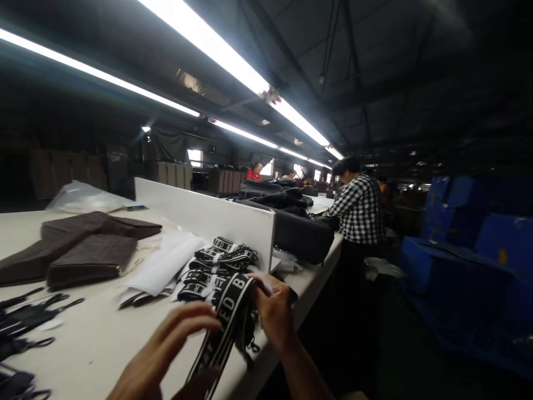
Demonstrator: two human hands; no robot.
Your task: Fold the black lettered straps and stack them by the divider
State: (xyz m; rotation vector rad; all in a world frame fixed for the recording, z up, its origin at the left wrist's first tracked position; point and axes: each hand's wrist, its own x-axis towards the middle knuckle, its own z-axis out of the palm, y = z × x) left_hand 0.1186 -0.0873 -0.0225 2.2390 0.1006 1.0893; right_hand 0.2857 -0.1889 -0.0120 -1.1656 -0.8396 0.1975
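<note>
A black webbing strap (229, 313) with white lettering and pale edge lines hangs over the near edge of the white table. My right hand (272, 311) is closed around its folded upper end, with dark strap ends and a small hook dangling below. Beside the strap's left side is my left hand (166, 350), its fingers spread and curved; whether the fingertips touch the webbing is hard to make out. Just beyond lie bundled straps (208, 272) of the same lettered kind, tied with white bands.
A low white divider (204, 214) crosses the table. Brown quilted bags (91, 255), white sheets (160, 269) and black looped straps (31, 319) lie left. Behind the divider are black bags (297, 228) and a person in a checked shirt (361, 208). Blue-wrapped boxes (462, 278) stand right.
</note>
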